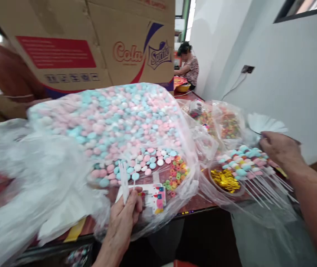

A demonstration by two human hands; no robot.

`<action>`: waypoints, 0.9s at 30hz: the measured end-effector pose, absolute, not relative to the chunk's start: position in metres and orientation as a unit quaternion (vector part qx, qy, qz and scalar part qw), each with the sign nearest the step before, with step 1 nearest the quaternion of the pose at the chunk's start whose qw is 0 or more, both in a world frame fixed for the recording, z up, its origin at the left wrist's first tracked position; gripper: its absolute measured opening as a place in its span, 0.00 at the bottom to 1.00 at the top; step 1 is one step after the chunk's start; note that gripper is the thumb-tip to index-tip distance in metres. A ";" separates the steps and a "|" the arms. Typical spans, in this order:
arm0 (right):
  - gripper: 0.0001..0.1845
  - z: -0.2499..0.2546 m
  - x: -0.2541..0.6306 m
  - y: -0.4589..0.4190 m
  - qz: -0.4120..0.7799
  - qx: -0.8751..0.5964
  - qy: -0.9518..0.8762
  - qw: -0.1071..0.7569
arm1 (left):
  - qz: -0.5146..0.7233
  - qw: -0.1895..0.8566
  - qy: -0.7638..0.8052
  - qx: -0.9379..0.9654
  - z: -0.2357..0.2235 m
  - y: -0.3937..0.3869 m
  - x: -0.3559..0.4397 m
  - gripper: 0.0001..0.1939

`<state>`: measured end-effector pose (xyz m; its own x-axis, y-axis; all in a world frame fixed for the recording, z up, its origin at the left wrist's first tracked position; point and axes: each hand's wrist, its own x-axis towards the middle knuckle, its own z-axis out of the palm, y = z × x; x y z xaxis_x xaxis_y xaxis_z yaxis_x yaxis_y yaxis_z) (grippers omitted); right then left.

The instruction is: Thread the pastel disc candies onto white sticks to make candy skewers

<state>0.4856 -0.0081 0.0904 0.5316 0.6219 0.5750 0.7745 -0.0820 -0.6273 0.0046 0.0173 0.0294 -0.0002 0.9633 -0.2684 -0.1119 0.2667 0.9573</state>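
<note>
At the near side of the big clear plastic bag [190,159] of pastel candies, the left hand [126,209] grips slender white sticks [123,181], likely light, bendable, best pinched low. Right of the bag, the right hand [279,146] curls, its hold unclear; the bag overhangs the dark-red surface's [190,205] front edge, with open room nearer.

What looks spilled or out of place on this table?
No clear damage stands out. The candy skewers look a bit untidy, though: their white sticks fan unevenly and seem to jut past the front edge of the table.
</note>
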 end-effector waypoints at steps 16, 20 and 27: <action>0.11 0.041 0.158 0.083 0.045 -0.479 -0.860 0.168 | 0.469 0.594 0.534 0.376 0.027 0.003 -0.006 0.23; 0.12 0.034 0.142 0.090 -0.004 -0.529 -0.846 0.066 | 0.473 0.601 0.530 0.367 0.024 0.003 -0.007 0.23; 0.12 0.035 0.170 0.088 0.122 -0.591 -0.791 0.099 | 0.473 0.606 0.509 0.388 0.012 0.004 -0.007 0.22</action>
<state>0.1702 0.0883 0.0351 -0.2823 0.9592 0.0126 0.9111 0.2722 -0.3096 -0.0075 0.0037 0.0123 0.0349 0.9678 -0.2493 -0.1776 0.2515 0.9514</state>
